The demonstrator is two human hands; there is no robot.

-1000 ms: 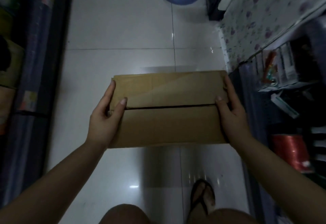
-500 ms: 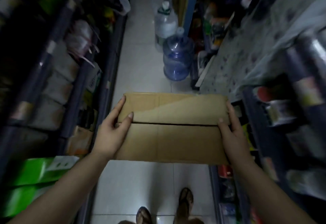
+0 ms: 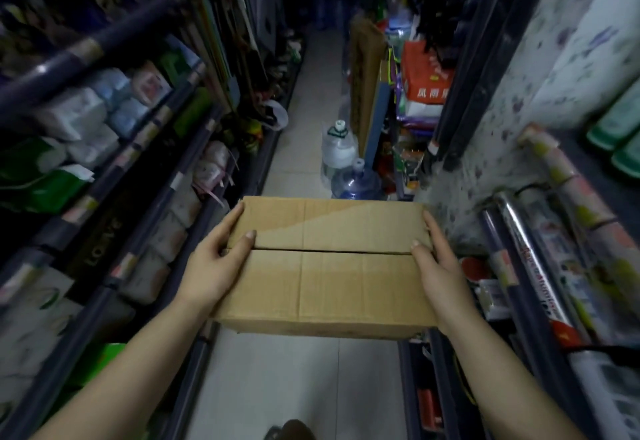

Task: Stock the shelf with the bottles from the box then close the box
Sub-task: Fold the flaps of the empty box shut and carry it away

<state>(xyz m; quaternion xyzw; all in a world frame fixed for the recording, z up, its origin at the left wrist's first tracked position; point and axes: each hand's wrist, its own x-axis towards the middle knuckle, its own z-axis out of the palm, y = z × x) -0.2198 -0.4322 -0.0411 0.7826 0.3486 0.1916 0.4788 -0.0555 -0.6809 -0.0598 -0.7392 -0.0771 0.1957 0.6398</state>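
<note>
While both hands (image 3: 438, 268) grip the closed box (image 3: 329, 266), stocked shelves (image 3: 114, 169) flank the tiled aisle (image 3: 298, 380).

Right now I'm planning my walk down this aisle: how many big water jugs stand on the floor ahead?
2: a clear jug farther back, and a blue jug just beyond the box, partly hidden by it. More may be hidden.

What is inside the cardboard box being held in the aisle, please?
Nothing inside shows: the cardboard box has both top flaps folded shut, meeting at a thin dark seam. The left hand and right hand grip its ends.
</note>
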